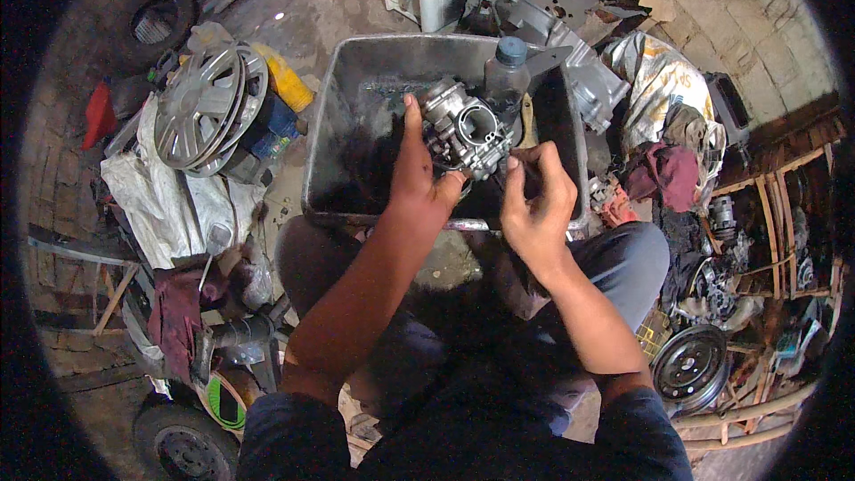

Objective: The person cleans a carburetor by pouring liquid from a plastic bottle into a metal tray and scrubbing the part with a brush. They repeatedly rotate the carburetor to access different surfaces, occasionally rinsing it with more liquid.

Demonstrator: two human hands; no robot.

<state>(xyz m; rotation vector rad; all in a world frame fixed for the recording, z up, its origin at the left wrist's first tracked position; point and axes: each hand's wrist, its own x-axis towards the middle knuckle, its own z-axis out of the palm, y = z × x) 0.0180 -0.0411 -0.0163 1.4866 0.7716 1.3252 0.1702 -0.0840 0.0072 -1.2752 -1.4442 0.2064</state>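
A silver metal carburetor [459,129] with a round bore is held up over a dark rectangular tub [322,156]. My left hand [417,160] wraps round its left side and underside, thumb and fingers closed on it. Close against the carburetor's right lower edge is my right hand [541,200], thumb and forefinger pinched together. Whatever sits in that pinch, if anything, is too small to make out. Inside the tub, behind the carburetor, stands a clear bottle with a blue cap [511,52]. A brush with a pale handle [528,120] leans beside it.
Silver wheel covers [200,107], a yellow bottle [283,78] and a white sack [183,209] lie at the left. Large metal engine casings [592,80] and a printed sack [663,93] crowd the right. A black wheel rim [688,367] rests near a wooden rack [775,232].
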